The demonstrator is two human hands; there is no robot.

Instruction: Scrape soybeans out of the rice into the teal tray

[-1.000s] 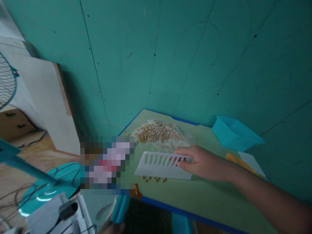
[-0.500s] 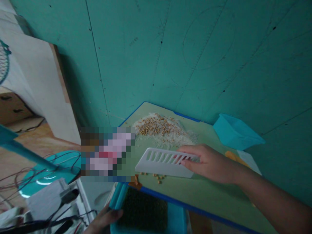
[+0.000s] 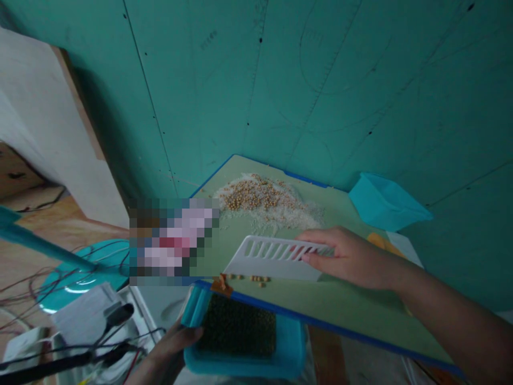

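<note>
My right hand (image 3: 358, 259) grips a white slotted plastic scraper (image 3: 272, 270), which stands on its long edge on the pale green tabletop (image 3: 360, 310). A few soybeans (image 3: 260, 279) lie along the scraper's near side, close to the table's blue edge. Below that edge, my left hand (image 3: 178, 342) grasps the left rim of a blue plastic tub (image 3: 244, 368). Small dark green beans (image 3: 240, 329) fill much of the tub. Farther back on the table, a heap of soybeans (image 3: 244, 198) is mixed with white rice (image 3: 306, 216).
A blue folded tray (image 3: 387, 203) stands at the table's back right, near a yellow item (image 3: 385, 243). Orange tape (image 3: 222, 285) sticks to the near left corner. A blurred-out patch covers the left side. Cables and a blue round stand base (image 3: 86, 267) are at lower left. A green wall rises behind.
The scraper has slid slightly toward the near table edge, and the loose soybeans sit in a tighter row beside it. The camera has shifted, showing more of the tub.
</note>
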